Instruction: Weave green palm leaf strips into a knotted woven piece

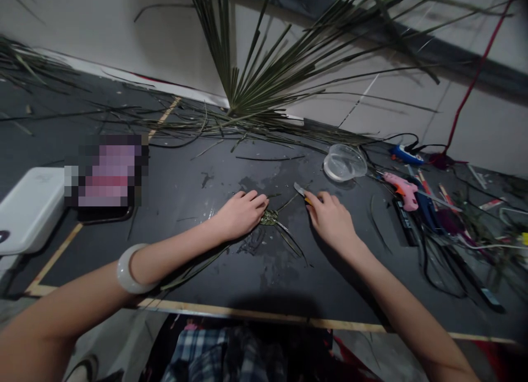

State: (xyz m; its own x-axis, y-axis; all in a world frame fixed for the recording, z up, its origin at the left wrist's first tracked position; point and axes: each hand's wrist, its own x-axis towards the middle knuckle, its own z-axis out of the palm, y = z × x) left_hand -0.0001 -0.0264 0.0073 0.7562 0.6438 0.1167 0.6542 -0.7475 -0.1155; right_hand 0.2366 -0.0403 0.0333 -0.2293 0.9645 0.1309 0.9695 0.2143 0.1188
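My left hand [241, 216] lies curled on the black tabletop, its fingertips pressing against a small woven palm-leaf piece [269, 218]. Loose green leaf strips trail from that piece toward me and to the right. My right hand [330, 219] pinches a yellow-handled utility knife [307, 199] between thumb and forefinger. The knife's metal blade [300, 189] points up and left, just beyond the woven piece and not touching it. Most of the handle is hidden by my fingers. A pale bangle [127, 269] circles my left wrist.
A palm frond [264, 79] leans against the wall behind the wood-edged black table [206, 310]. To the right lie a clear plastic bowl [344, 163], a pink glue gun [402, 190], a blue device [406, 154] and tangled cords. A white box [28, 208] sits at left.
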